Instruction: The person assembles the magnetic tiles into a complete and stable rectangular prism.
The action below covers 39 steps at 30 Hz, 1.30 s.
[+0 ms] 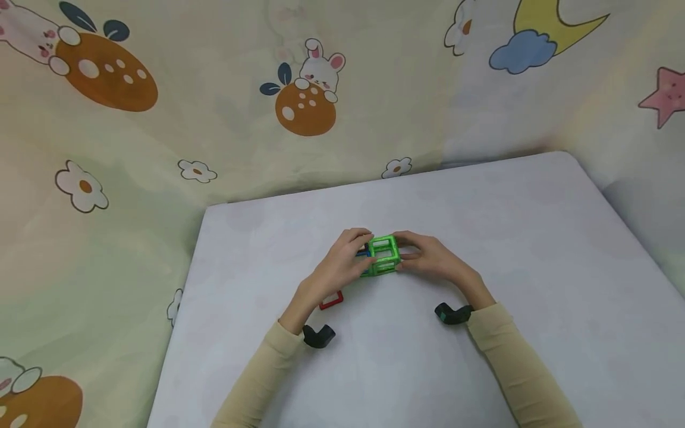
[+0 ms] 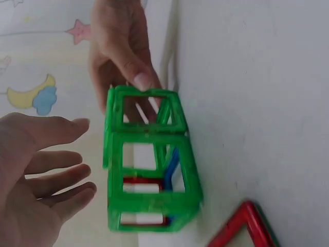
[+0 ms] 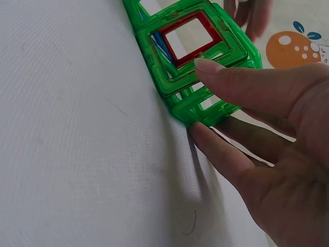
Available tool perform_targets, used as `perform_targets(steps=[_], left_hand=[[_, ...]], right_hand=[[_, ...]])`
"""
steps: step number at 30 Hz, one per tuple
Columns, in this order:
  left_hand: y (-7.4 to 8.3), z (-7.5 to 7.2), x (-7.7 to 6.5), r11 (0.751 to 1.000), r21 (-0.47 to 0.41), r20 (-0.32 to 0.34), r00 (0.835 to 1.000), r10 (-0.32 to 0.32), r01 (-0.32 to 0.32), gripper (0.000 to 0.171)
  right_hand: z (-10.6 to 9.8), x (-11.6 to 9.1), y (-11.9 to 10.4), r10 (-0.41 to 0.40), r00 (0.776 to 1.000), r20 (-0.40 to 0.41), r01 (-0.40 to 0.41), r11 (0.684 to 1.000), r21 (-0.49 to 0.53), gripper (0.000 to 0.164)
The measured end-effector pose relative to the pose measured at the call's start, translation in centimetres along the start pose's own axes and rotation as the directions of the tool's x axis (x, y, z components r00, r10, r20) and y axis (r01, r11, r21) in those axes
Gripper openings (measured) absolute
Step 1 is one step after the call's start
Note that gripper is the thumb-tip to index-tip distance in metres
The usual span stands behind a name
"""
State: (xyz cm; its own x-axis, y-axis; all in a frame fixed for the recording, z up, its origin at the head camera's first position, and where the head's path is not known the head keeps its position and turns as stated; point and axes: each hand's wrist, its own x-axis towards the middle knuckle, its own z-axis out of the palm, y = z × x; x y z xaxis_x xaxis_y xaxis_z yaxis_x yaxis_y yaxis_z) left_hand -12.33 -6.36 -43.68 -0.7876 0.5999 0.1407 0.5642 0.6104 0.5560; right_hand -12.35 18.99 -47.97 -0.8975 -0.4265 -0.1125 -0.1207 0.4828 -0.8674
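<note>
Fingers of the right hand pinch the green plastic magnetic-tile box on the white table, left hand open just beside it, a red square tile near.

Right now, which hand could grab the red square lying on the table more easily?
Probably the left hand. The loose red square lies right beside its wrist, and its fingers look open. The right hand is on the far side of the green cube, touching it.
</note>
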Motion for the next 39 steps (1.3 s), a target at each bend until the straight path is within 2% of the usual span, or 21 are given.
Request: perform_targets(steps=[5,9,11,13,16,20,22,26,31,34,39], left_hand=[[-1.1,-1.2,-2.4,0.998,-0.026,-0.099,0.994,-0.054,0.052,0.046],[-1.9,-1.8,-4.4,0.992,-0.042,-0.128,0.984,-0.124,0.119,0.047],[-2.3,-1.8,-5.4,0.986,-0.052,-0.111,0.98,-0.166,0.161,0.049],[-2.6,-1.6,-6.2,0.977,-0.058,-0.066,0.976,-0.209,0.205,0.051],[-2.9,-0.9,-7.2,0.97,-0.001,0.027,0.97,-0.242,0.242,0.057],[-2.9,0.3,-8.3,0.968,0.151,0.091,0.972,-0.216,0.201,0.057],[-2.7,0.7,-8.6,0.959,0.227,0.095,0.977,-0.193,0.167,0.055],[-2.2,1.2,-8.9,0.941,0.315,0.08,0.985,-0.155,0.122,0.049],[-1.8,1.4,-9.1,0.925,0.371,0.06,0.992,-0.114,0.084,0.041],[-1.8,1.3,-9.1,0.929,0.364,0.049,0.994,-0.094,0.07,0.037],[-2.0,1.1,-9.2,0.945,0.307,0.018,0.992,-0.124,0.113,0.047]], right_hand=[[0.0,-0.1,0.5,0.031,0.999,-0.012,-0.031,0.999,-0.026,0.076],[-0.1,-0.2,0.6,0.049,0.999,-0.008,-0.049,0.999,-0.019,0.077],[-0.1,-0.3,0.6,0.05,0.999,-0.007,-0.05,0.998,-0.023,0.078],[-0.1,-0.3,0.6,0.048,0.999,-0.006,-0.048,0.999,-0.021,0.078],[-0.1,-0.3,0.5,0.039,0.999,-0.006,-0.039,0.999,-0.021,0.078],[0.1,0.0,0.4,0.016,1.0,0.003,-0.016,1.0,-0.02,0.077],[0.2,0.1,0.3,0.006,1.0,0.006,-0.006,1.0,-0.025,0.077],[0.2,0.2,0.1,0.014,1.0,0.006,-0.014,0.999,-0.033,0.078],[0.3,0.3,0.1,0.021,1.0,0.008,-0.02,0.999,-0.041,0.078],[0.3,0.3,0.1,0.02,1.0,0.005,-0.02,0.999,-0.048,0.078],[0.3,0.3,0.1,0.018,1.0,0.004,-0.018,0.999,-0.048,0.078]])
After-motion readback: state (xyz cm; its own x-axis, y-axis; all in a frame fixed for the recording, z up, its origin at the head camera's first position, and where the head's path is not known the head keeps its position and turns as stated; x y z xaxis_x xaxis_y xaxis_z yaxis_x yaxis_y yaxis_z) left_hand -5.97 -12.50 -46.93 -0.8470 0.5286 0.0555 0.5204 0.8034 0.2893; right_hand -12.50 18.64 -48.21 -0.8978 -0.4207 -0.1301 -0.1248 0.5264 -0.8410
